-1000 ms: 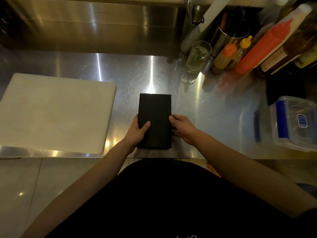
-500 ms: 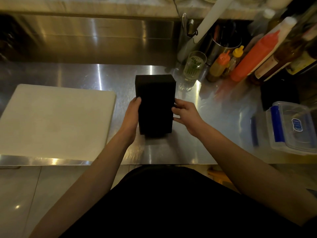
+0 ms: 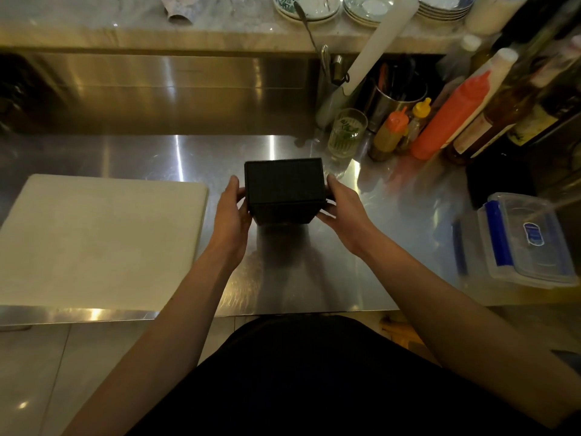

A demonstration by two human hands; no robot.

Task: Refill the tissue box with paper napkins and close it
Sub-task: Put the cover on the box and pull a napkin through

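I see steel counter (image 3: pixel 330 272), dim warm light, glare streaks. Black box (image 3: pixel 284 184) over counter middle; can't tell if it touches steel. Left hand (image 3: pixel 231 212) grips its left side, right hand (image 3: pixel 342 206) its right side. Board (image 3: pixel 100 240) at left edge. Glass (image 3: pixel 347 132) and bottles (image 3: pixel 449 121) at back right. Container (image 3: pixel 528 240) at right edge. Plates (image 3: pixel 314 6) on shelf behind.
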